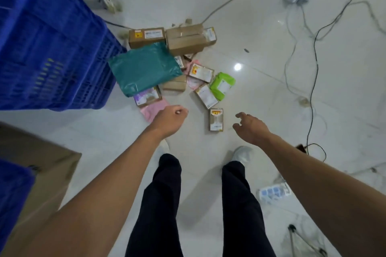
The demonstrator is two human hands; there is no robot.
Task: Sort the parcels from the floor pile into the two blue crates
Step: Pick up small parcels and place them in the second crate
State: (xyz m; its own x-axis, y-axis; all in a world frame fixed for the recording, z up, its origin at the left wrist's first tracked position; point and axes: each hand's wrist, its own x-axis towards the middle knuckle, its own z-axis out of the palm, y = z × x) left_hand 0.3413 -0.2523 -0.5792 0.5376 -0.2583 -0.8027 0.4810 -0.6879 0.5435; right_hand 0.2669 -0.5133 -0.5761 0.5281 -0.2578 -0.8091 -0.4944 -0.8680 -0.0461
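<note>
You're standing over the floor pile with both arms stretched forward and down, forearms bare. Your left hand (170,119) hangs at about eleven o'clock from your feet, back of the hand up and fingers curled under into a loose fist, with nothing showing in it. It hovers above the near edge of the pink mailer (153,108); I can't tell whether it touches. Your right hand (250,126) is out at one o'clock, palm down, fingers spread and relaxed, thumb apart, empty. It sits just to the three o'clock side of the small upright-labelled box (216,119), near it but not touching.

The parcels lie dead ahead at twelve o'clock. The teal mailer (144,69) is draped over the left of the heap, with the purple-labelled box (147,97) poking out from under its near edge. Two brown cartons stand at the far side, the labelled carton (146,36) and the taped carton (184,38) touching. The green packet (222,85) is at the pile's three o'clock edge, just beside a white-labelled box (206,96).

The big blue crate (52,48) stands at ten o'clock, its corner against the teal mailer. A second blue crate (12,194) shows at eight o'clock, beside a large cardboard box (41,162). Cables (313,48) trail over the floor (261,37) at two o'clock.
</note>
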